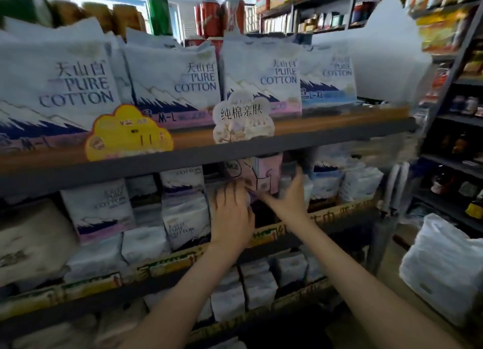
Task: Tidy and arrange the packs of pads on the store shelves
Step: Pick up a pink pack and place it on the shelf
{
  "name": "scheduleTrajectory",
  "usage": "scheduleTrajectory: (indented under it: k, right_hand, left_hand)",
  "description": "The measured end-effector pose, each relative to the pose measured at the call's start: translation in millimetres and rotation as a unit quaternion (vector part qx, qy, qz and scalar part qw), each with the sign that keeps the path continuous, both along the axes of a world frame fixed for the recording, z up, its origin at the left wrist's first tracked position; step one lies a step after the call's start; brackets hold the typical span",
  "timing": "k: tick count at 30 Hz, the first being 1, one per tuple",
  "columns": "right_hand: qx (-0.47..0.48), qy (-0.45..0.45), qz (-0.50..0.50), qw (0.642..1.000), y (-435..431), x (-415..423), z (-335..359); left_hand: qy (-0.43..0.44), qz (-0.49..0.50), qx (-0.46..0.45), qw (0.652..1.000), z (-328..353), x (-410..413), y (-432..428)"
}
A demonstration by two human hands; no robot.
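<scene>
Standing in row on upper shelf (78, 177): white PURE COTTON packs (167, 76). Yellow price tag (128, 135) and white flower tag (244, 118) hang on its edge. Pink pack (264, 176) upright on middle shelf (329, 215), between white packs. Left hand (231, 214) lies against its lower left corner, fingers (226, 195) straight, spread. Right hand (290, 197): forefinger stretched under pack, thumb raised beside it; other fingers hidden, grip cannot be told. White plastic bag (444, 270) far right.
</scene>
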State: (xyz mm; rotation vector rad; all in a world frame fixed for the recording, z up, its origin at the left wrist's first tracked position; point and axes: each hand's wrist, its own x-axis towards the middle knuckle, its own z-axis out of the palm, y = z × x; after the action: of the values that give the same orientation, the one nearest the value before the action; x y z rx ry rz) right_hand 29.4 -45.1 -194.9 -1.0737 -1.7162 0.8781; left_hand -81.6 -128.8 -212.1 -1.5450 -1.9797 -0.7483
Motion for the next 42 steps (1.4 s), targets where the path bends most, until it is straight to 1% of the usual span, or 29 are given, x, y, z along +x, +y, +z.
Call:
scheduleTrajectory:
  k: [2, 4, 8, 12, 14, 17, 19, 21, 24, 28, 31, 33, 36, 42]
  right_hand:
    - [0.016, 0.039, 0.005, 0.999, 11.6, -18.1, 10.6]
    - [0.016, 0.057, 0.004, 0.998, 21.0, -32.2, 11.2]
    - [-0.002, 0.112, 0.011, 0.994, 24.8, -34.6, 8.4]
    - [0.05, 0.135, 0.022, 0.989, 1.9, 8.9, 4.8]
    - [0.072, 0.144, 0.056, 0.985, -11.1, 41.4, -6.7]
    - [0.099, 0.164, 0.118, 0.974, -32.5, 84.4, -20.5]
    - [0.104, 0.163, 0.16, 0.968, -43.3, 104.8, -27.2]
    - [0.081, 0.155, 0.206, 0.963, -55.8, 116.6, -34.7]
    - [0.044, 0.148, 0.254, 0.955, -80.7, 118.6, -46.0]
    - [-0.022, 0.129, 0.337, 0.932, -119.1, 102.9, -59.5]
    - [-0.054, 0.097, 0.39, 0.914, -146.4, 81.6, -69.0]
    - [-0.079, 0.068, 0.422, 0.901, -165.5, 62.4, -75.4]
    - [-0.122, 0.042, 0.473, 0.871, -202.2, 22.9, -86.9]
    - [-0.181, -0.001, 0.547, 0.817, -317.4, -83.7, -103.8]
  left_hand:
    - [-0.019, 0.024, -0.005, 1.0, -4.9, -0.5, 0.6]
    - [-0.03, 0.047, -0.024, 0.998, -9.8, 1.5, -1.0]
    - [-0.048, 0.061, -0.025, 0.997, -12.8, 13.1, -10.3]
    - [-0.095, 0.06, -0.004, 0.994, -12.0, 37.9, -29.7]
    - [-0.118, 0.061, 0.011, 0.991, -16.1, 53.7, -39.8]
    - [-0.129, 0.043, 0.042, 0.99, -24.0, 77.3, -57.5]
    - [-0.107, 0.038, 0.056, 0.992, -27.4, 90.1, -71.5]
    - [-0.06, 0.053, 0.062, 0.995, -32.9, 97.6, -86.6]
    - [0.002, 0.122, 0.066, 0.99, -44.0, 99.7, -114.3]
    - [0.103, 0.179, 0.049, 0.977, -54.3, 91.0, -165.0]
    - [0.127, 0.206, -0.021, 0.97, -60.8, 79.2, -211.1]
    - [0.117, 0.226, -0.067, 0.965, -65.3, 68.1, -242.4]
    - [0.08, 0.273, -0.125, 0.951, -72.7, 43.6, -293.8]
    - [-0.012, 0.341, -0.149, 0.928, -89.9, -28.2, -422.1]
